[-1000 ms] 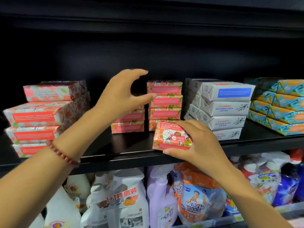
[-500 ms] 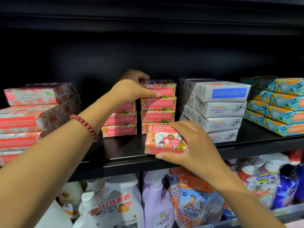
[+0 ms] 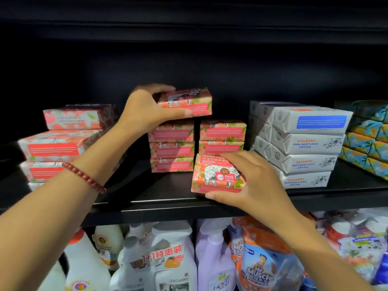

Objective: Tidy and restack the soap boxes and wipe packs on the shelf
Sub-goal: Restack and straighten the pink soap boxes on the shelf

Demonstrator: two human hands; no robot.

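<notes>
Soap boxes, pink floral, sit mid-shelf in two short stacks: left stack [image 3: 171, 151] three high, right stack [image 3: 222, 136] two visible, w/ a narrow gap between. Left hand [image 3: 144, 110] is clamped on one pink box [image 3: 185, 102], thumb along its front face, fingers over the top/back; box is held tilted just above the left stack, its right end reaching over the gap, can't tell if it touches the stack. Right hand [image 3: 249, 183] grips a rose soap box [image 3: 217, 175] standing upright, front face out, near the shelf's [image 3: 147, 198] front edge, right in front of the right stack; fingers on top, thumb under the bottom edge.

Shelf is black, matte, w/ dark back panel and another black shelf overhead; lighting dim up top. Toward the left end: a stack of larger pink packs [image 3: 60, 143]. Right of centre: white/blue sea salt soap boxes [image 3: 304, 143], four high. Far right end: teal-orange packs [image 3: 367, 141]. Shelf below holds cleaner bottles [image 3: 159, 261] and refill pouches [image 3: 262, 267]. Red bead bracelet [image 3: 84, 177] on left wrist.
</notes>
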